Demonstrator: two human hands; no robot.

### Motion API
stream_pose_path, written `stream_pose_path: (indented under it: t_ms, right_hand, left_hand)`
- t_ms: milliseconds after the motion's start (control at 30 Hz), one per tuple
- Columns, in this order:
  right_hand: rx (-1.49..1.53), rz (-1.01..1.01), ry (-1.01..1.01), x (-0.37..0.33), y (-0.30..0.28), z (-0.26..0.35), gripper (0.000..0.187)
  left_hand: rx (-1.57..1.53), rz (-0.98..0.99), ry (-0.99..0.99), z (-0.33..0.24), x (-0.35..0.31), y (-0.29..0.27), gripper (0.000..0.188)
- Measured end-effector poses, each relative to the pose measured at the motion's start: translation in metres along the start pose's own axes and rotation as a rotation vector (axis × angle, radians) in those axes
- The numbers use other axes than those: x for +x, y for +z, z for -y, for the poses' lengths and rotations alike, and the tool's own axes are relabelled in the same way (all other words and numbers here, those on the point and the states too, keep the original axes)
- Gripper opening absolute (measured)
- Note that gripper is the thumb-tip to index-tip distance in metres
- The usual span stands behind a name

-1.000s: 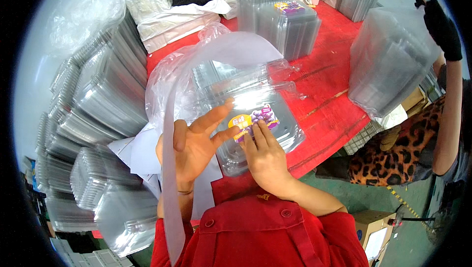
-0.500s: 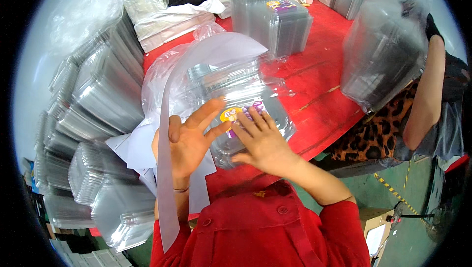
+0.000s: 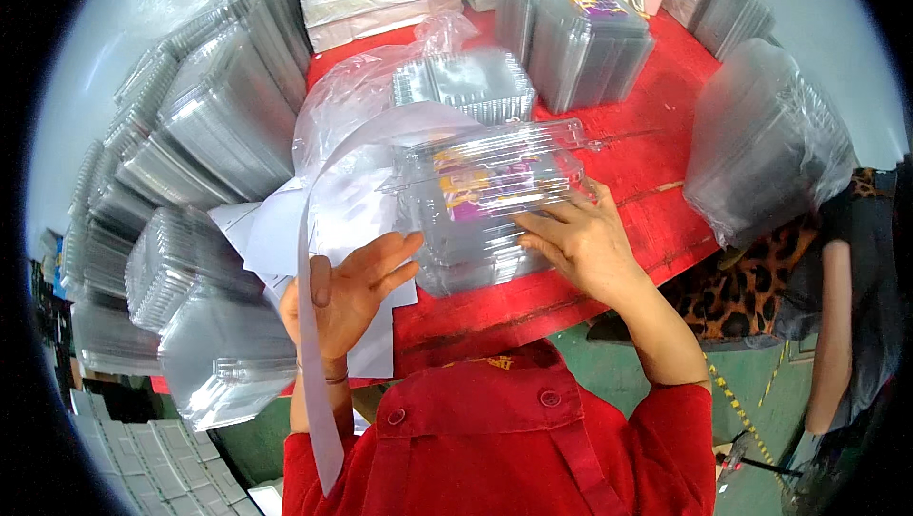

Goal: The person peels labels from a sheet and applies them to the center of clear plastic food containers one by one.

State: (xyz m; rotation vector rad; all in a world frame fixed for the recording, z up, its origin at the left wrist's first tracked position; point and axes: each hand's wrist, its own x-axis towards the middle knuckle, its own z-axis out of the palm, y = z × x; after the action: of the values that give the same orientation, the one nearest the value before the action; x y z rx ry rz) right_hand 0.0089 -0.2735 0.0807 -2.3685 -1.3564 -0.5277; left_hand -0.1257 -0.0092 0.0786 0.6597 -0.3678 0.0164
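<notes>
A stack of clear plastic clamshell boxes (image 3: pixel 495 202) lies on the red table (image 3: pixel 656 136) in front of me; the top box bears a purple and yellow label. My right hand (image 3: pixel 580 242) rests flat on the near right side of the stack, fingers spread against the plastic. My left hand (image 3: pixel 347 292) is just left of the stack, palm up and fingers apart. A long white paper strip (image 3: pixel 309 326) runs across its palm and hangs down past my wrist. Under the left hand lie white backing sheets (image 3: pixel 276 231).
Tall rows of nested clear boxes (image 3: pixel 200 136) fill the left side. More labelled stacks (image 3: pixel 585 40) stand at the back. A bagged bundle of boxes (image 3: pixel 761 145) sits at the right edge, beside another person's arm (image 3: pixel 837 326). A crumpled clear bag (image 3: pixel 361 97) lies behind the stack.
My left hand has come off the label and drawn back to the left with the strip. The right hand slid to the stack's right side. The other person's arm dropped lower.
</notes>
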Motion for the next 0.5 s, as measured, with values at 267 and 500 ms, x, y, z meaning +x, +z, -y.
stream_pose_path:
  t_ms: [267, 500]
  right_hand:
    - [0.033, -0.173, 0.023, 0.009, 0.000, -0.004, 0.025]
    - [0.007, -0.200, 0.054, 0.012, -0.007, 0.001, 0.026]
  left_hand:
    - [-0.017, -0.326, 0.173, 0.028, -0.038, -0.021, 0.029]
    - [0.334, -0.408, -0.024, 0.044, -0.036, 0.004, 0.051]
